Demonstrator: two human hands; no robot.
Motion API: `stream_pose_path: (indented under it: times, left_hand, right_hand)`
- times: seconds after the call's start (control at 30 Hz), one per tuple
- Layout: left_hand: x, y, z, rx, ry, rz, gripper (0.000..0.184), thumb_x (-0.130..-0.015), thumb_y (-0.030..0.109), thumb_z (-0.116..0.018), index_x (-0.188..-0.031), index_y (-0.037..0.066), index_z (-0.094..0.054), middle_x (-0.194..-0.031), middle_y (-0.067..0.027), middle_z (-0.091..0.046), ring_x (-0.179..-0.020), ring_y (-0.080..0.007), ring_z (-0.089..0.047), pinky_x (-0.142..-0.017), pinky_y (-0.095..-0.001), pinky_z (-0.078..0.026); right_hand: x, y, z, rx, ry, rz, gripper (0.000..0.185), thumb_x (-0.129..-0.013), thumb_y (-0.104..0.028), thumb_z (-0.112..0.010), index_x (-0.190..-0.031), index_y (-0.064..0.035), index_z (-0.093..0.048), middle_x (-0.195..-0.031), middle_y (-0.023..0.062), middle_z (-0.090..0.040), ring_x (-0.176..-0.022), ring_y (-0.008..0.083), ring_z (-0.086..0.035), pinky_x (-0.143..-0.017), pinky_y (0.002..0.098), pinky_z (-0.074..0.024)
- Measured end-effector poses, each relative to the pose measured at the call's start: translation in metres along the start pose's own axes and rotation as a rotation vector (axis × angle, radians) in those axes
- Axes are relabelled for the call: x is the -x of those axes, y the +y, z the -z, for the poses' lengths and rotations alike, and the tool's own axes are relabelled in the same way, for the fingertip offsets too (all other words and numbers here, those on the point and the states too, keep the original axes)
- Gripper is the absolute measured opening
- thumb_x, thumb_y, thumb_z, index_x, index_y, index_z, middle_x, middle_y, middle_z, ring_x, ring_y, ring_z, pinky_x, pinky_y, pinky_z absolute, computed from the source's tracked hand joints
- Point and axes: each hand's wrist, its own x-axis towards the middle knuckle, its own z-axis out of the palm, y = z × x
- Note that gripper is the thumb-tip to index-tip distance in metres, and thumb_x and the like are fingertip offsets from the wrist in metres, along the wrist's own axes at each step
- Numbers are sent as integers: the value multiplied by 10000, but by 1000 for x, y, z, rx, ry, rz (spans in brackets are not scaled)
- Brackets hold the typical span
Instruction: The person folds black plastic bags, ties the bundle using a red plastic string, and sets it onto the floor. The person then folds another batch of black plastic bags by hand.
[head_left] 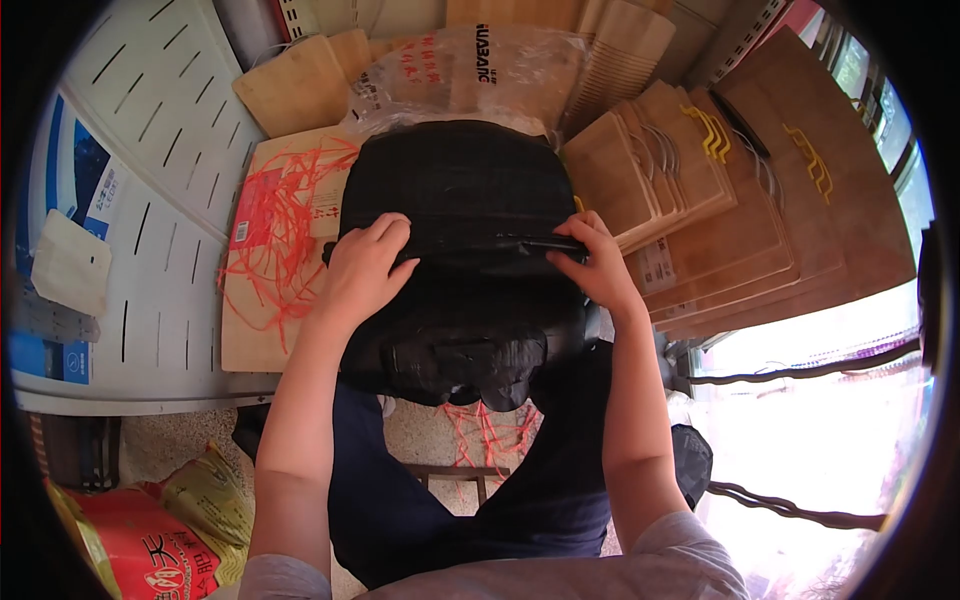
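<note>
A bulky bundle in black plastic wrapping stands in front of me, its lower end by my thighs. Across its middle runs a raised fold of the same plastic. My left hand grips the wrapping at the left end of this fold, fingers curled over and thumb beneath. At the other end, my right hand pinches the fold between thumb and fingers. The lower front of the bundle is crumpled and lumpy. What lies inside the wrapping is hidden.
Wooden boards with yellow handles lean at the right. Tangled red plastic string lies over a pale board at the left. Clear plastic film is behind the bundle. A red and gold bag sits on the floor at lower left.
</note>
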Motion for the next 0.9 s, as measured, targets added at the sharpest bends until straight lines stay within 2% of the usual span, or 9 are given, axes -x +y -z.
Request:
stream_pose_path:
  times: [0.13, 0.27, 0.33, 0.4, 0.53, 0.63, 0.73, 0.83, 0.9]
  left_hand:
    - [2, 16, -3, -37, 88, -129, 530, -758, 195, -763, -1211, 56, -525, -1003, -112, -593, -948, -302, -584, -795, -420, -485]
    - [8, 12, -18, -94, -149, -121, 391, -723, 191, -781, -1064, 68, -633, -953, -85, -562, -938, -278, -572, -808, -412, -479]
    - [8, 24, -15, -160, -65, -183, 314, -658, 115, -776, -938, 76, -640, -966, -64, -557, -974, -258, -567, -806, -402, -485]
    - [12, 23, -24, -123, -7, -232, 319, -650, 109, -764, -934, 79, -621, -1011, -60, -578, -988, -249, -591, -808, -387, -500]
    - [19, 31, -40, -141, 39, -295, 292, -649, 99, -730, -899, 59, -583, -926, -90, -622, -864, -257, -663, -747, -380, -531]
    - [20, 33, -39, -161, 3, -281, 278, -655, 102, -726, -885, 53, -578, -935, -91, -634, -865, -254, -669, -750, -377, -535]
    - [21, 29, -22, -134, -69, -247, 311, -643, 145, -749, -895, 56, -590, -964, -77, -644, -882, -247, -666, -779, -372, -536]
    - [20, 19, 14, -175, 415, -363, 479, -655, 298, -814, -1036, 68, -636, -1072, -75, -648, -1004, -249, -630, -905, -391, -504]
    - [24, -4, 42, -155, 599, -125, 499, -716, 347, -809, -1086, 63, -630, -1146, -96, -641, -1083, -299, -604, -948, -417, -466]
  right_hand:
    - [7, -19, 0, -101, 22, 122, 297, -665, 63, -706, -923, -17, -583, -962, 88, -536, -953, 273, -541, -860, 320, -447]
    - [10, -34, 1, 140, -76, 48, 324, -632, 34, -715, -907, -25, -555, -950, 88, -555, -999, 295, -554, -957, 396, -429]
    - [15, -50, -7, 572, -103, 16, 396, -626, -14, -735, -982, -60, -567, -958, 124, -588, -1038, 302, -568, -1092, 493, -321]
    - [18, -70, -22, 594, -137, 34, 498, -639, -57, -751, -1102, -87, -569, -1029, 115, -610, -1094, 299, -565, -1140, 556, -225]
    - [23, -90, -55, 610, -146, 296, 669, -629, -89, -797, -1252, -55, -554, -1129, 79, -630, -1161, 259, -569, -1073, 515, -349]
    - [21, -89, -66, 569, -187, 355, 624, -648, -56, -776, -1235, -52, -563, -1087, 95, -657, -998, 264, -653, -840, 360, -523]
    - [15, -104, -57, 525, -301, 234, 597, -671, -45, -755, -1237, -68, -568, -1006, 113, -676, -913, 286, -669, -761, 380, -539]
    - [12, -100, -39, 438, -203, 196, 591, -703, -23, -714, -1271, -91, -563, -970, 152, -680, -878, 335, -663, -744, 428, -535]
    - [9, -94, -21, 216, -60, 111, 405, -837, -69, -663, -1237, -59, -597, -1060, 224, -658, -977, 383, -644, -801, 410, -517]
